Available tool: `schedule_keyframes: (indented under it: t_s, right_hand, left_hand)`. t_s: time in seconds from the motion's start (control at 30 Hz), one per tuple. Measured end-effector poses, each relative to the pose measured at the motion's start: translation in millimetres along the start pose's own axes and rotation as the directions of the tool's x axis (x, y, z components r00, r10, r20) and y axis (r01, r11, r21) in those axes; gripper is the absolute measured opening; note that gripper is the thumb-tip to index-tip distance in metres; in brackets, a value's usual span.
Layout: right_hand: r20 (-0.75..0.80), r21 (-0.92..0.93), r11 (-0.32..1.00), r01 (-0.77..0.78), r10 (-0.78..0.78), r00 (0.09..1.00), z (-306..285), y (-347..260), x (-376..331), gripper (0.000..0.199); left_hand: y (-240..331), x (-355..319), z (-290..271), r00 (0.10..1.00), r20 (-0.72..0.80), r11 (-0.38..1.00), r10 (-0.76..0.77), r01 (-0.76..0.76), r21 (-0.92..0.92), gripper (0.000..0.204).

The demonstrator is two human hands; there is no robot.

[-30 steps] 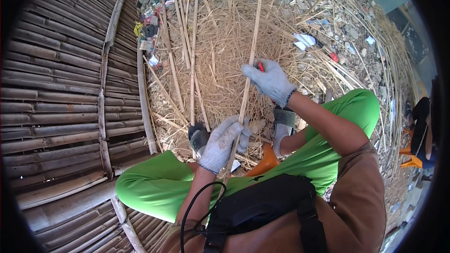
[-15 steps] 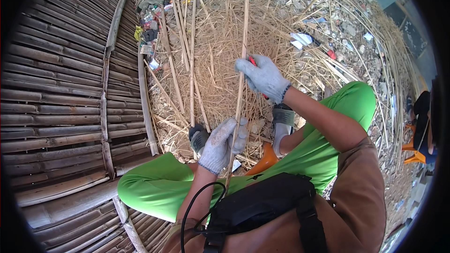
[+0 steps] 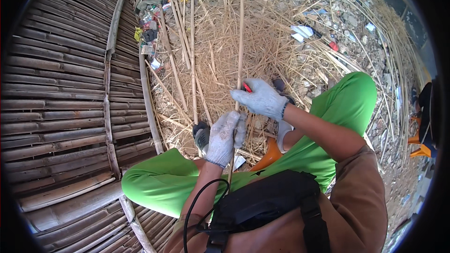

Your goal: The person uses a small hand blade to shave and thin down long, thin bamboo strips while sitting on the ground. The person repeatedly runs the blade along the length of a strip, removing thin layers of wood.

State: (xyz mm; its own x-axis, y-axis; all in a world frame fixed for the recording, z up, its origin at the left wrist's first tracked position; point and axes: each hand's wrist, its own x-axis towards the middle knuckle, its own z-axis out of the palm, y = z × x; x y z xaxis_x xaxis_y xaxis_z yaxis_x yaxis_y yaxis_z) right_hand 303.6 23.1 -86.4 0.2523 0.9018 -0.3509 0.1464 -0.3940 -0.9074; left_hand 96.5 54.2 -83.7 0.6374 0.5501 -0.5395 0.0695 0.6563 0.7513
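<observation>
We see the left hand [image 3: 224, 137], in a pale work glove, with fingers curled tight around a long thin bamboo stick [image 3: 240, 42], gripping it low on its length. The right hand [image 3: 260, 99], gloved the same, is closed on a red-handled tool [image 3: 246, 87] pressed against the stick just above the left hand. We cannot tell the tool's blade; only a bit of red shows past the fingers. The stick runs upright from between the knees away over a bed of dry straw [image 3: 220, 51]. Green trousers [image 3: 164, 182] cover both bent legs; an orange stool [image 3: 267, 157] shows between them. A black bag [image 3: 262, 201] hangs at the chest. More loose sticks [image 3: 192, 42] lie on the straw to the left, beside a bamboo slat panel [image 3: 61, 103].
</observation>
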Motion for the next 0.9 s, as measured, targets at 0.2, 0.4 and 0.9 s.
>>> schedule_keyframes:
  t_s: [0.2,0.4,0.9]
  right_hand:
    - [0.110,0.139,0.990,-0.009,-0.007,0.994,-11,9,9,0.042]
    - [0.143,0.171,0.983,-0.070,0.045,0.989,-16,13,9,0.043]
    - [0.176,0.176,0.984,-0.041,0.009,0.984,-15,-3,4,0.037]
  left_hand:
    - [0,2,8,0.998,-0.045,0.995,0.032,-0.027,0.101,0.033]
    - [-3,4,6,1.000,-0.012,0.995,-0.022,0.023,0.100,0.033]
    - [-6,-5,11,0.993,-0.090,0.979,0.081,-0.063,0.194,0.031]
